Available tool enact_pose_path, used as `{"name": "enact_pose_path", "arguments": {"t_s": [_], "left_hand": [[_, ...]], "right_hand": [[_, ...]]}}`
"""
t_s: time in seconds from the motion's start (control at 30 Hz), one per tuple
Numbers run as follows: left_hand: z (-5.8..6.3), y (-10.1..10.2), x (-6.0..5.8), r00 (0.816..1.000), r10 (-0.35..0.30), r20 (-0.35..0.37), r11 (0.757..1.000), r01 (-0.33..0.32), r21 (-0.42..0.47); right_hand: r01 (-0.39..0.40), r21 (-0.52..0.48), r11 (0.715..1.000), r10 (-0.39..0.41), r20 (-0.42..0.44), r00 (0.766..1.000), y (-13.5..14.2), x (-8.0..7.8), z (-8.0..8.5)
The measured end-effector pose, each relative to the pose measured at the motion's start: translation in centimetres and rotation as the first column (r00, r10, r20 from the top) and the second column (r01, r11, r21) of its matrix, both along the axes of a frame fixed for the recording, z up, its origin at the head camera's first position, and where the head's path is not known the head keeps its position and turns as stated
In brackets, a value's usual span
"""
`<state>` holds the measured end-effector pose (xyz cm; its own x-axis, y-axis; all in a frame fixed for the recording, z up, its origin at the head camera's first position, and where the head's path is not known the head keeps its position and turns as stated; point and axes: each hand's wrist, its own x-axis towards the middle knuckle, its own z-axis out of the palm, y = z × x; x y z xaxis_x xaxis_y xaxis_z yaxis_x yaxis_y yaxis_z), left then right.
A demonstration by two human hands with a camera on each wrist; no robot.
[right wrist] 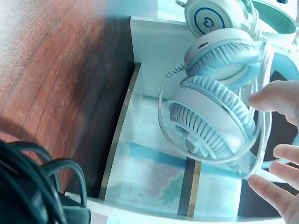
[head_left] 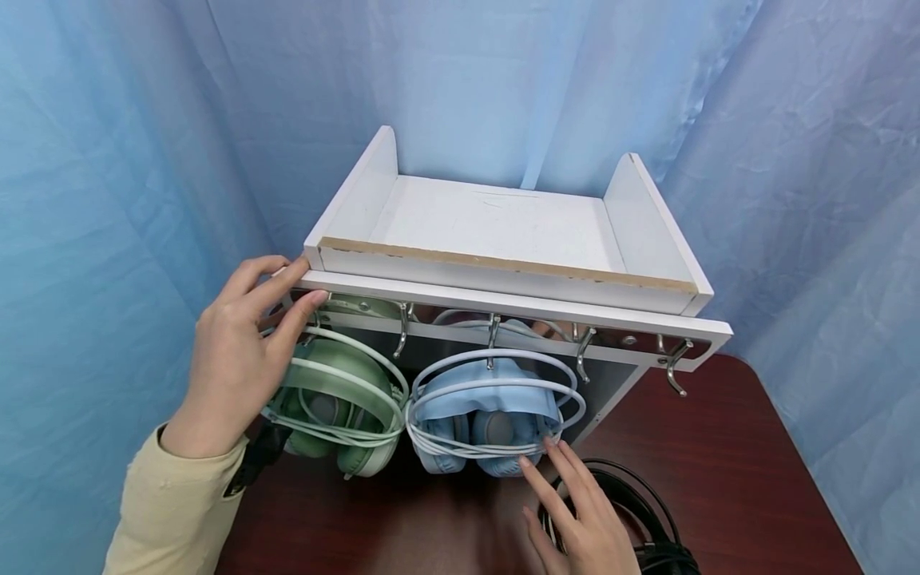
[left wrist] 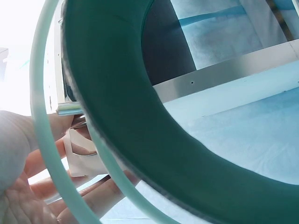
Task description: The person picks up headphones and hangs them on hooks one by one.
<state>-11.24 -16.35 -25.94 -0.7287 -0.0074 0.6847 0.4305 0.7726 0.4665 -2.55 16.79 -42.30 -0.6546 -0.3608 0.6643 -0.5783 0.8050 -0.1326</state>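
A white shelf unit (head_left: pixel 496 228) carries a row of metal hooks along its front rail. Green headphones (head_left: pixel 343 362) hang at its left end and blue headphones (head_left: pixel 496 371) hang beside them, each with a coiled cable. My left hand (head_left: pixel 233 343) grips the rail's left end, thumb in front by the leftmost hook and the other fingers round the end. Below the blue headphones, my right hand (head_left: pixel 584 519) has its fingers spread, fingertips right at the cable loops. In the right wrist view, the thumb lies close to the blue headphones' ear cup (right wrist: pixel 212 119).
Black headphones (head_left: pixel 632 491) with a cable lie on the dark red table (head_left: pixel 733 447), partly behind my right hand. A bare hook (head_left: pixel 676 367) sticks out at the rail's right end. Blue curtains (head_left: pixel 467 80) hang behind and on both sides.
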Motion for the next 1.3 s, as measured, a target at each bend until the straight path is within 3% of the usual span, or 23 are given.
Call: {"name": "enact_pose_path", "arguments": {"t_s": [0.4, 0.77, 1.13, 1.3], "left_hand": [[0.0, 0.0, 0.0, 1.000, 0.005, -0.006, 1.000, -0.005, -0.003], [0.0, 0.0, 0.0, 1.000, 0.003, 0.000, 1.000, -0.003, -0.008], [0.0, 0.0, 0.0, 1.000, 0.007, 0.000, 1.000, -0.007, -0.010], [0.0, 0.0, 0.0, 1.000, 0.005, 0.003, 1.000, -0.005, -0.010]], "right_hand": [[0.010, -0.004, 1.000, -0.009, 0.023, 1.000, 2.4, 0.9, -0.2], [0.051, 0.045, 0.998, -0.058, 0.166, 0.984, 3.8, 1.7, -0.1], [0.126, 0.148, 0.981, -0.166, 0.307, 0.937, 5.4, 2.5, -0.6], [0.077, 0.192, 0.978, -0.148, 0.390, 0.909, 6.9, 2.5, -0.8]]}}
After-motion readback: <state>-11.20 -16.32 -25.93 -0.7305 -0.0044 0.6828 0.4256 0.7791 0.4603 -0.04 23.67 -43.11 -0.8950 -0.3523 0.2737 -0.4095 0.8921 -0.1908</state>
